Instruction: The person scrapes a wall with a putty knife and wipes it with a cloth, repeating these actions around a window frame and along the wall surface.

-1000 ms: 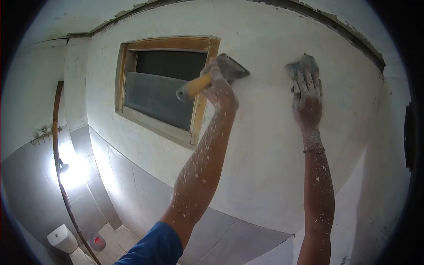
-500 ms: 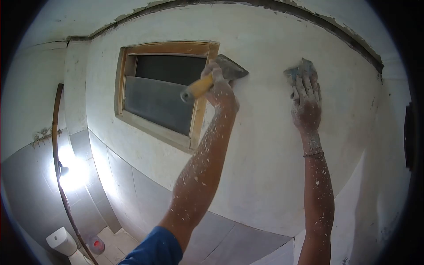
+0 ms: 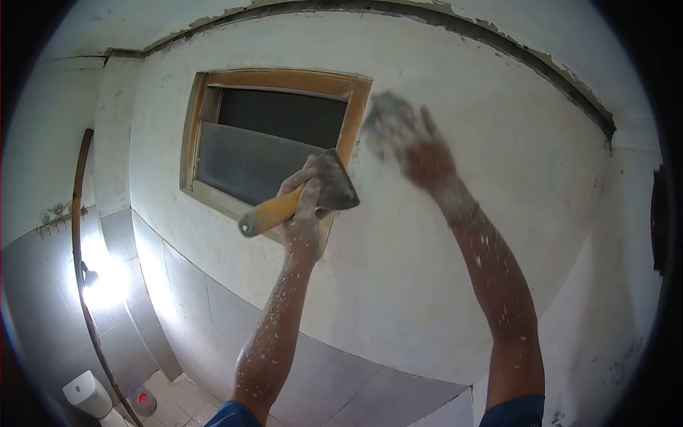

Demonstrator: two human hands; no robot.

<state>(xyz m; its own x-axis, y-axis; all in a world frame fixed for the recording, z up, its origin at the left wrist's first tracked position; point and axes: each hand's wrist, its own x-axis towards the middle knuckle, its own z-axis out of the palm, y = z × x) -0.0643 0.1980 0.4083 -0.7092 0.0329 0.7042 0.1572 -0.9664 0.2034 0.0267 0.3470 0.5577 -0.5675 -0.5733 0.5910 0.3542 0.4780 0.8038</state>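
Note:
My left hand (image 3: 304, 206), dusted white, is closed around the yellow handle of a putty knife (image 3: 272, 213). The knife's dark, wide blade points up and right, in front of the lower right part of the window frame (image 3: 360, 99). Blurred by motion, my right hand (image 3: 421, 149) is at the pale wall (image 3: 441, 277) just right of the frame's upper corner. Under its fingers is a bluish-grey sheet of sandpaper (image 3: 384, 108), partly covered by the hand. White flecks cover both forearms.
A long wooden pole (image 3: 80, 213) leans at the left, near a bright lamp (image 3: 103, 279). Below stand a white toilet tank (image 3: 87, 393) and a translucent container (image 3: 142, 401) with something red. Grey tiles (image 3: 235, 306) line the lower wall. A dark channel (image 3: 455, 30) runs along the ceiling edge.
My right hand has swept left across the wall with the sandpaper, to beside the window. My left hand has come down and left with the putty knife, its blade now off the upper wall.

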